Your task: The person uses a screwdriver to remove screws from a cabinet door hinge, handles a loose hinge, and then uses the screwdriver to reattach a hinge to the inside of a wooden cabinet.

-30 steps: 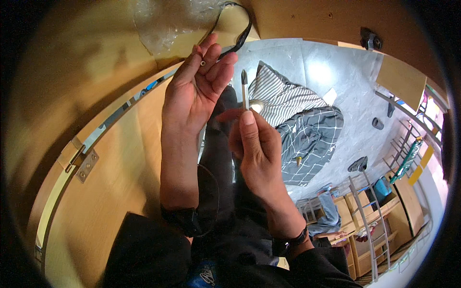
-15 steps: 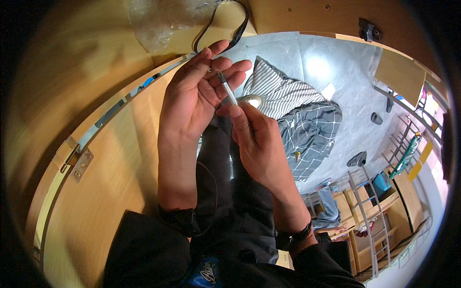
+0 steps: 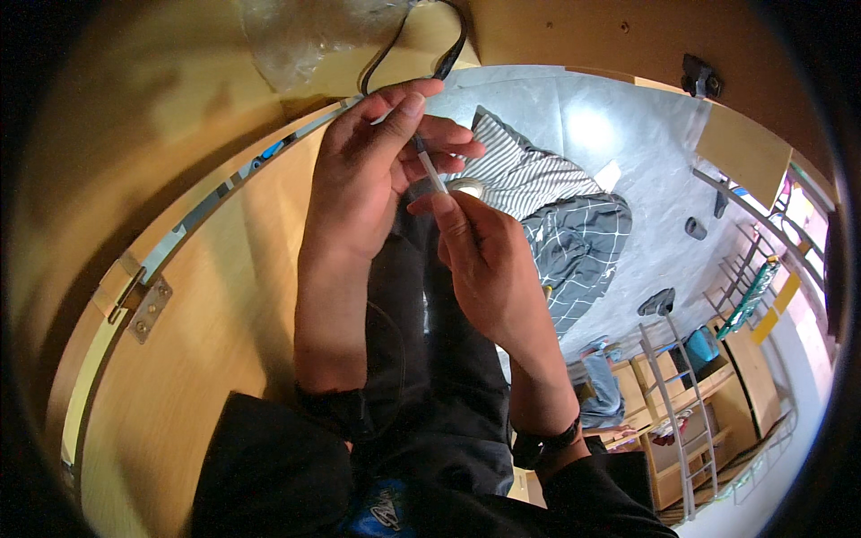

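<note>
My right hand (image 3: 489,260) pinches a slim, pale screwdriver-like rod (image 3: 433,173) between thumb and fingers. Its dark, narrow tip slants up and left, in among the fingers of my left hand (image 3: 359,170). That hand is raised with the palm turned inward, its thumb and index finger close together and the other fingers loosely curled around the tip. Whatever small thing the left fingers pinch is hidden behind the thumb. Both hands are held up in front of my dark-clothed legs (image 3: 395,341), beside a wooden door panel.
A wooden door panel (image 3: 215,314) with a metal hinge (image 3: 150,309) stands at left. Clear plastic (image 3: 300,45) and a black strap (image 3: 448,58) are above. On the floor lie a striped pillow (image 3: 529,161), dark checked bedding (image 3: 583,251) and slippers (image 3: 657,302). A metal ladder (image 3: 668,386) stands right.
The left hand has turned a little, its thumb moving right toward the rod's tip and covering a small shiny spot seen before. The right hand has shifted only slightly; the view tilted a little.
</note>
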### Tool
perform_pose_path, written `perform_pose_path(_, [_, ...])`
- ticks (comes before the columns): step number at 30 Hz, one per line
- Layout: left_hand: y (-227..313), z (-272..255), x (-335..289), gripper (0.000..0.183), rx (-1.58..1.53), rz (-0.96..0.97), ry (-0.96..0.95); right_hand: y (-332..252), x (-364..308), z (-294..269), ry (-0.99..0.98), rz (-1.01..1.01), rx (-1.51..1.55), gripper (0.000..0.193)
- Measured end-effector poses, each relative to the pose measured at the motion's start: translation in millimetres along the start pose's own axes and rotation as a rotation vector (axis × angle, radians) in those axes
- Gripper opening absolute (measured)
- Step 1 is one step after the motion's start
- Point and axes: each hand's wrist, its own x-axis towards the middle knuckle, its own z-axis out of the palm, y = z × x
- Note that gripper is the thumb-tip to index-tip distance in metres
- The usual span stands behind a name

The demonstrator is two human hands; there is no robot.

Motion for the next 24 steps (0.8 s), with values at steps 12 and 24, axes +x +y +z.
perform_pose_path(12, [-12.0, 6.1, 35.4, 0.020, 0.399, -0.124, -0.184, 23.1, 16.9, 16.4, 0.159, 0.096, 0.558, 0.025])
perform_pose_path(24, [-51.9, 51.7, 64.1, 0.016, 0.241, 0.032, -0.321, 31.9, 34.0, 9.8, 0.640, 0.038, 0.574, 0.021])
